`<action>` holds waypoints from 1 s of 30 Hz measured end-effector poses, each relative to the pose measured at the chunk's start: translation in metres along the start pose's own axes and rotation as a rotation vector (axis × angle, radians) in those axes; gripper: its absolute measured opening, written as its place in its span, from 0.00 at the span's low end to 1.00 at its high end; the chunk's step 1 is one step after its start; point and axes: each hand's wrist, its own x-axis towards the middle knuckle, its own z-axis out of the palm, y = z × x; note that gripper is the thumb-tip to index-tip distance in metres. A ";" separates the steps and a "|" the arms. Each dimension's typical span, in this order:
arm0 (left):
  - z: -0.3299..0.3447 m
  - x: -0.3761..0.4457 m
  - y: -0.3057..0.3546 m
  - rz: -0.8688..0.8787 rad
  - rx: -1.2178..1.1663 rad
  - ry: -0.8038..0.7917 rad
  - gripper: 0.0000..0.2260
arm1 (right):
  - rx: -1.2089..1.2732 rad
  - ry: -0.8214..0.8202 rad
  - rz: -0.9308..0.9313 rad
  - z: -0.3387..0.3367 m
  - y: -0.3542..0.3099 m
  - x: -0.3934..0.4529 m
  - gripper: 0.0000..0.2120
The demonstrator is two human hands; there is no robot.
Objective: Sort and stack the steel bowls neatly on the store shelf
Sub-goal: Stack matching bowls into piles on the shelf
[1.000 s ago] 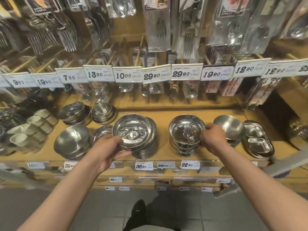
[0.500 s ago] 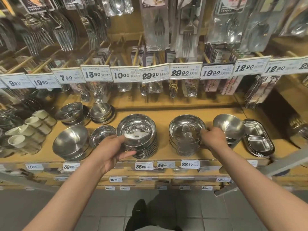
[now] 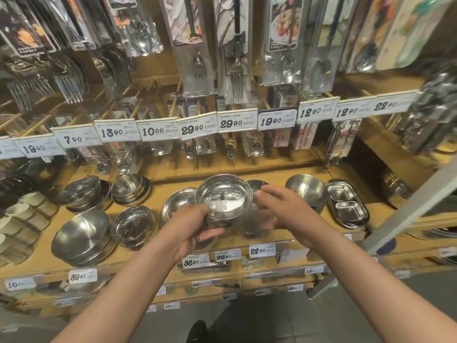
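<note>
Round polished steel bowl [image 3: 223, 198] raised above wooden shelf [image 3: 153, 194].
Left hand [image 3: 191, 227] grips its rim; right hand [image 3: 284, 209], blurred, apparently spread beside it, holding nothing.

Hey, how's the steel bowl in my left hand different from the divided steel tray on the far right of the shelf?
The bowl is round with one open well; the divided tray is oval with two compartments. The bowl is lifted and gripped by the left hand; the tray rests on the shelf, untouched. Both are shiny steel.
</note>
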 end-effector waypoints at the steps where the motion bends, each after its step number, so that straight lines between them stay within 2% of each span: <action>1: 0.013 0.001 -0.002 -0.009 0.017 -0.031 0.05 | 0.031 -0.011 0.005 -0.003 0.000 -0.002 0.19; 7: 0.080 0.015 -0.012 0.077 0.087 -0.069 0.11 | 0.048 0.203 -0.018 -0.046 0.014 -0.009 0.20; 10: 0.106 0.020 0.000 0.107 0.232 -0.126 0.06 | 0.026 0.247 -0.017 -0.074 0.009 -0.007 0.19; 14: 0.137 0.034 0.027 0.198 0.461 -0.126 0.09 | 0.019 0.312 -0.037 -0.106 -0.009 -0.001 0.14; 18: 0.153 0.042 0.040 0.178 0.491 -0.149 0.09 | 0.018 0.347 -0.055 -0.122 -0.019 0.003 0.12; 24: 0.115 0.040 0.037 0.125 0.395 -0.136 0.08 | 0.036 0.233 -0.046 -0.099 -0.017 0.014 0.11; 28: 0.055 0.028 0.034 0.102 0.259 -0.027 0.10 | 0.008 0.112 -0.031 -0.049 -0.020 0.025 0.13; 30: 0.021 0.019 0.034 0.111 0.157 -0.004 0.10 | 0.042 0.058 -0.038 -0.017 -0.020 0.029 0.11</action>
